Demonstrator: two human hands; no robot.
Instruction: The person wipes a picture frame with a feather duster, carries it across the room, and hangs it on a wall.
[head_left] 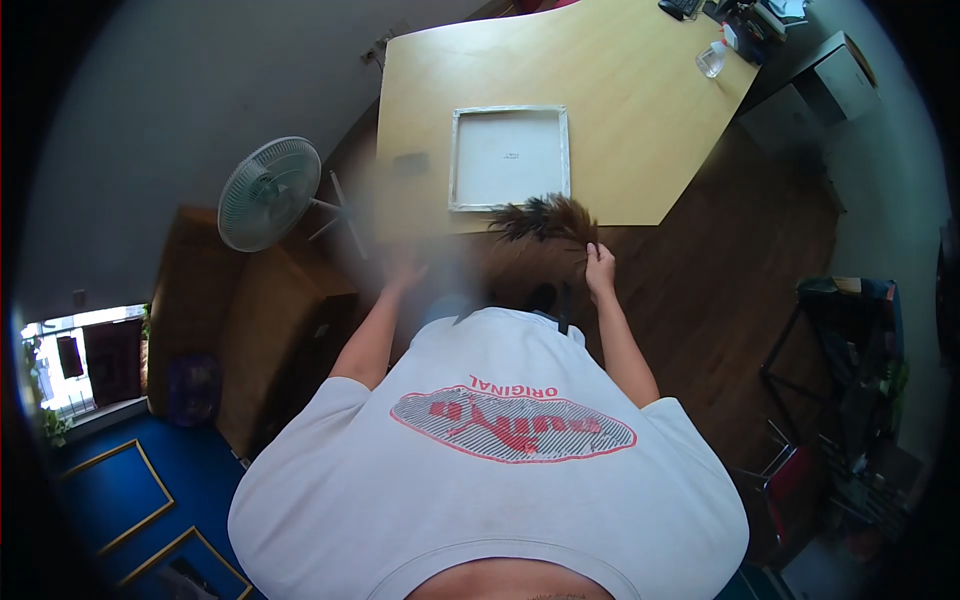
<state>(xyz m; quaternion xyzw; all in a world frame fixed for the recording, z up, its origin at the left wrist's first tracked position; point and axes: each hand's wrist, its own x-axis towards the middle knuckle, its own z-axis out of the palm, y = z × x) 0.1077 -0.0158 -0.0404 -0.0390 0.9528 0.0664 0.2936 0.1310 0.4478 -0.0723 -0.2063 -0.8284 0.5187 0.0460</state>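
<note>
My right hand [600,268] is closed around the handle end of a brown and black feather duster [548,217]. The duster's feathers reach left over the near edge of the table and touch or overlap the lower right edge of a white framed canvas [510,158]. This canvas lies flat, with a raised rim and a small dark mark in its middle. My left hand [404,272] is near the table's front left corner, behind a hazy smear in the view. Its fingers cannot be made out.
The pale wooden table [620,90] carries a clear spray bottle [711,60] at the far right. A white standing fan [270,194] is at the left, beside a brown sofa-like piece [250,330]. A dark metal rack [845,330] and a red chair [788,480] stand right.
</note>
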